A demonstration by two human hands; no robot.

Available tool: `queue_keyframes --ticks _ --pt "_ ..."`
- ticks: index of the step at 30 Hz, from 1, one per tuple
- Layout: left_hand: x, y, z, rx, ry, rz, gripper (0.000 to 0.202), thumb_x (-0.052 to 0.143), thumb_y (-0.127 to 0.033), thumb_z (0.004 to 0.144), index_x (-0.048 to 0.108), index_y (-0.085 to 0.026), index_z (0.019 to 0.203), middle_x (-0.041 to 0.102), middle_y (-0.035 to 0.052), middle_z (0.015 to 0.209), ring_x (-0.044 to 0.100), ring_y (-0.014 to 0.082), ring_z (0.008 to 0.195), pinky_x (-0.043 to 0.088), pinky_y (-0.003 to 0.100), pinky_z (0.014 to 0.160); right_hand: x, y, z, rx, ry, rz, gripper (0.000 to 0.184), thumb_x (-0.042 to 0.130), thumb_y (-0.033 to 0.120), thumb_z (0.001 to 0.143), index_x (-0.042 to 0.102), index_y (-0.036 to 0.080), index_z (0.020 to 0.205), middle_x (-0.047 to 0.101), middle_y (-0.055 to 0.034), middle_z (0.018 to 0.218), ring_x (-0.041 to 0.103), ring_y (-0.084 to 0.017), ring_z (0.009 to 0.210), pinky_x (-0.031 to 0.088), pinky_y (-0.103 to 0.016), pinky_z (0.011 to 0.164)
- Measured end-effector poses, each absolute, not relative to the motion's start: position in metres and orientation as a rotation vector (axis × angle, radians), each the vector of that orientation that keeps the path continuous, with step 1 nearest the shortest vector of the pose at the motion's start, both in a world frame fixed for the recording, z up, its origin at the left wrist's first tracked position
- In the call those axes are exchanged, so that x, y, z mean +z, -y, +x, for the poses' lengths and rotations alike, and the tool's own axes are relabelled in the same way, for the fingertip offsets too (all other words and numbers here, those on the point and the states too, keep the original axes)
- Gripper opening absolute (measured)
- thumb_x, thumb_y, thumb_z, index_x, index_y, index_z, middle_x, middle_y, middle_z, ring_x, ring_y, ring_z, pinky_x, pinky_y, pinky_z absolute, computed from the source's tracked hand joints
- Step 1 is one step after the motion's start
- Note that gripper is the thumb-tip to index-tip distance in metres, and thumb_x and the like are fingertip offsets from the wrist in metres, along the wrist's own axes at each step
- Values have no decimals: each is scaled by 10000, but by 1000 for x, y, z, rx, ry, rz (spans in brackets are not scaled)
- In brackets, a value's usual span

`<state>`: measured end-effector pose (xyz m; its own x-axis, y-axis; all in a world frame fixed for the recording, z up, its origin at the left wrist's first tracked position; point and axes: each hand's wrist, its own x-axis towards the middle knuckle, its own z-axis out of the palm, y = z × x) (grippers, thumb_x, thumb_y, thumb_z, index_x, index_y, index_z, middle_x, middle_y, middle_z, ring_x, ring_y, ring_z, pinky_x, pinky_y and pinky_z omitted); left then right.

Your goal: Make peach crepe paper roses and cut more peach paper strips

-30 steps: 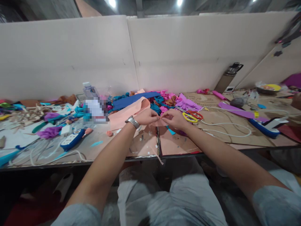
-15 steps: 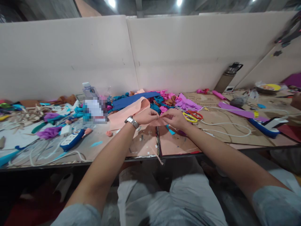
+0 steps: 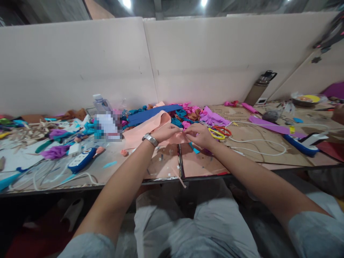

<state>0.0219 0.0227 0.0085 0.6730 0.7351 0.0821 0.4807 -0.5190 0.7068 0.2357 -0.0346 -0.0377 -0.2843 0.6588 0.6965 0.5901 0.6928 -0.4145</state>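
Note:
My left hand [image 3: 166,132], with a metal watch on its wrist, and my right hand [image 3: 199,135] meet over the middle of the table [image 3: 166,166]. Both pinch a small piece of peach-pink foam sheet [image 3: 178,138] between fingertips and thumbs. A longer strip of the same peach foam [image 3: 145,129] lies just behind my left hand, curving up at its far end. A dark blue foam strip [image 3: 153,113] rests behind that.
Yellow scissors [image 3: 216,134] and red scissors [image 3: 223,130] lie right of my right hand, beside white cables [image 3: 258,150]. Pink, teal and purple foam scraps [image 3: 193,115] pile at the back. Two blue glue guns [image 3: 82,159] [image 3: 302,145], a water bottle [image 3: 100,104] and a steel flask [image 3: 259,89] stand around.
My hands and the peach foam piece shifted slightly away from me; the fingers kept working the piece. Nothing else moved.

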Motion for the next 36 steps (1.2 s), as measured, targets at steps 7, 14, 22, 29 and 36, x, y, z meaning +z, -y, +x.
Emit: queue_keyframes --ticks 7,14,22,29,36 --pt "4 -25 23 505 -955 2254 323 596 -443 811 672 -175 648 541 14 565 480 154 601 345 301 558 -37 34 235 74 1980 -1000 119 690 314 867 780 240 894 790 -68 905 699 -231 871 479 -368 830" --pt "-2 -30 24 560 -1010 2236 353 559 -434 821 610 -174 588 494 19 528 467 156 583 343 303 536 -38 35 235 39 1990 -994 105 695 297 871 773 228 876 789 -69 902 696 -226 870 469 -363 840" --pt "1 -27 25 569 -1005 2183 285 577 -396 770 622 -168 604 512 8 557 471 152 591 349 296 556 -41 31 237 12 1971 -964 89 699 221 838 771 227 890 791 -48 881 700 -205 826 484 -337 815" --pt "10 -26 21 567 -967 2160 300 550 -414 772 665 -158 664 590 16 655 512 168 688 389 291 633 -42 28 239 6 1923 -947 92 685 213 843 774 219 868 787 -43 866 703 -191 796 502 -311 774" --pt "8 -32 16 588 -990 2176 273 568 -383 764 705 -149 737 633 15 696 539 151 680 406 279 650 -42 26 241 28 1899 -932 172 660 180 841 806 225 919 786 -47 883 697 -175 792 518 -295 779"
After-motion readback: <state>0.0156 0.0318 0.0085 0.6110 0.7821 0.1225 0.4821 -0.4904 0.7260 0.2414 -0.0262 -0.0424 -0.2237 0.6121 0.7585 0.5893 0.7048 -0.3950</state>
